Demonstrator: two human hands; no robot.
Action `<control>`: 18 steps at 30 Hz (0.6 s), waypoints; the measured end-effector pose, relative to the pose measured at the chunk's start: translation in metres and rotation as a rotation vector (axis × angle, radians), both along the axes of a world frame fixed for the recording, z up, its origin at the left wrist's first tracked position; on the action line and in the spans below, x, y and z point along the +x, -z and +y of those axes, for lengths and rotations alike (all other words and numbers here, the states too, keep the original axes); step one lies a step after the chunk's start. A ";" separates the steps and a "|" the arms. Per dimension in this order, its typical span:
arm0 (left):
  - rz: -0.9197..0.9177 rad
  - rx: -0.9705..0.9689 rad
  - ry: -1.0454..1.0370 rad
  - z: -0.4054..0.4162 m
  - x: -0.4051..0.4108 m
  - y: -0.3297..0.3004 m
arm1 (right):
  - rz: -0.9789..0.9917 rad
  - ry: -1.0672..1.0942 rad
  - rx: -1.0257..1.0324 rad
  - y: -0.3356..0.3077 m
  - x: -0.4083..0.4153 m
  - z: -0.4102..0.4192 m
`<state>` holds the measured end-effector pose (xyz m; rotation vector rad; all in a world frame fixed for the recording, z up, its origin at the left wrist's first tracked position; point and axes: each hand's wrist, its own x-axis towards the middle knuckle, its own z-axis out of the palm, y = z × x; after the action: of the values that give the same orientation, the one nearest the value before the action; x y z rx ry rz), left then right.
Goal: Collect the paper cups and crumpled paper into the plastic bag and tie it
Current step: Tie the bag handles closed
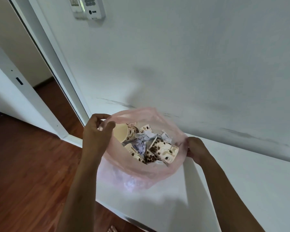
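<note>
Pink, see-through plastic bag (pixel 141 166) sits on the white table (pixel 241 190) by the wall, its mouth wide open and facing up toward the camera. The opening's long axis runs from upper left to lower right — between the two hands. The left hand (pixel 97 133) pinches the rim at the far-left edge; the right hand (pixel 195 149) grips the opposite edge, fingers curled. Inside lie paper cups (pixel 164 150) on their sides — pointing various ways — among crumpled paper (pixel 145 139).

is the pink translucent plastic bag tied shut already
No, the pink translucent plastic bag gapes open, its rim pinched by the left hand and right hand, showing paper cups inside.
</note>
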<state>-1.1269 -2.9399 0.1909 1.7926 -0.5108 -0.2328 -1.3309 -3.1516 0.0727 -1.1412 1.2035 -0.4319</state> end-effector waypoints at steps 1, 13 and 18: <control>-0.001 0.005 0.010 0.000 0.001 -0.003 | -0.012 0.037 -0.011 -0.004 0.000 -0.002; -0.045 0.041 0.091 0.000 0.028 -0.049 | -0.187 0.134 -0.259 -0.086 -0.033 -0.038; -0.215 -0.159 0.070 -0.022 0.033 -0.094 | -0.128 0.246 -0.823 -0.163 -0.049 -0.035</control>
<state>-1.0942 -2.9615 0.2854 1.6541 -0.7257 -0.0456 -1.3802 -3.1868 0.2359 -1.6228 1.0733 -1.2466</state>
